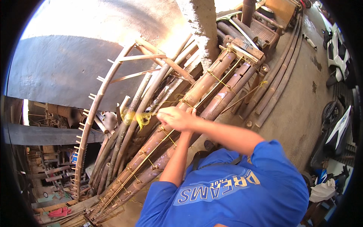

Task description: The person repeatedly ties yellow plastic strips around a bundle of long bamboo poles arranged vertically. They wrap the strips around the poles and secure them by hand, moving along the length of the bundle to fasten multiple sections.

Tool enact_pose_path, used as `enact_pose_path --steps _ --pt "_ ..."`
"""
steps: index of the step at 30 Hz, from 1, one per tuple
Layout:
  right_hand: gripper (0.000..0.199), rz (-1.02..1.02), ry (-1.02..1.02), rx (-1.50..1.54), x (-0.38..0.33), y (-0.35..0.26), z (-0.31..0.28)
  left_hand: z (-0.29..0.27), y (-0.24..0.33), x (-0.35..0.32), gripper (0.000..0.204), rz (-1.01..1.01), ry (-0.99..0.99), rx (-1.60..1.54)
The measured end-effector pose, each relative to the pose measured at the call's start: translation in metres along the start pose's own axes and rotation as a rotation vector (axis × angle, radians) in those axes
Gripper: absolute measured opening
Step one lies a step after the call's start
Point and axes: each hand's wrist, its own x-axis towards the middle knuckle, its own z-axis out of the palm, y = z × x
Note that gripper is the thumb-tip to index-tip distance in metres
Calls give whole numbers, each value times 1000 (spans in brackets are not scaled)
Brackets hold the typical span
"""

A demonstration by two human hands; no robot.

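2 bamboo poles [196, 93] run side by side below the right hand [174, 118], which is clenched on yellow cord [143, 120]; the left hand [192, 112] is mostly hidden, its grip unclear. Yellow ties [218, 80] already cross the poles; this trailing length looks not yet fastened.

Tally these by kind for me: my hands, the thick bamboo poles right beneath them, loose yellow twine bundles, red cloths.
Hands: 2, the right hand and the mostly hidden left hand
Thick bamboo poles: 2
Yellow twine bundle: 1
Red cloth: 1
Total: 6
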Motion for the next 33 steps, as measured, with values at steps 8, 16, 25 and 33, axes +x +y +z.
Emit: enact_pose_path --steps 8,16,25,33 --pt "53 -45 -21 5 45 77 -92 -36 63 -6 35 -29 -4 -13" --pt "39 -300 25 -520 -121 130 -18 -35 64 -1 26 13 166 -106" --pt "37 -240 156 -616 -131 121 -3 -70 65 78 26 48 237 -213" --pt "31 -189 502 -831 -117 132 41 -87 83 63 27 342 230 -112"
